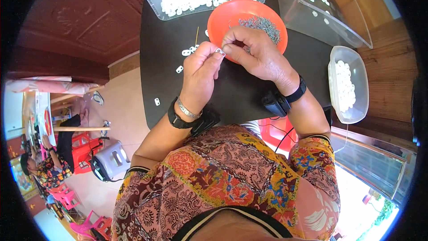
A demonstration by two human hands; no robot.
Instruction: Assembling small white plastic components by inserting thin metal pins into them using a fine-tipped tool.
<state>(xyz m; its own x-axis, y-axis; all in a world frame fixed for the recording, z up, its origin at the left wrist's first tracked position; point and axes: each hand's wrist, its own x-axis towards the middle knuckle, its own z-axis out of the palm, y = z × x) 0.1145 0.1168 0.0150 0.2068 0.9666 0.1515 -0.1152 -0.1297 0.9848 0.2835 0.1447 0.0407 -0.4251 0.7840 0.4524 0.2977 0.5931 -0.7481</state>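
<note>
My left hand [200,71] pinches a small white plastic piece with two holes [220,52] between thumb and forefinger. Close against it, my right hand [261,56] is closed in a pinch; what its fingertips hold is too small and hidden to name. Both hands are over the near left rim of a red plate [221,18], which carries a heap of small grey metal screws [263,26]. Beside my left hand lie several loose white pieces [186,52] and a thin yellowish stick [197,36] on the black table [162,80].
A clear bin [156,6] full of white pieces stands at the back. Another clear bin [327,31] holds a few, and a smaller tub [362,85] sits at the right edge. Off to the left are another person [53,165], red stools [82,151] and a grey case [111,160].
</note>
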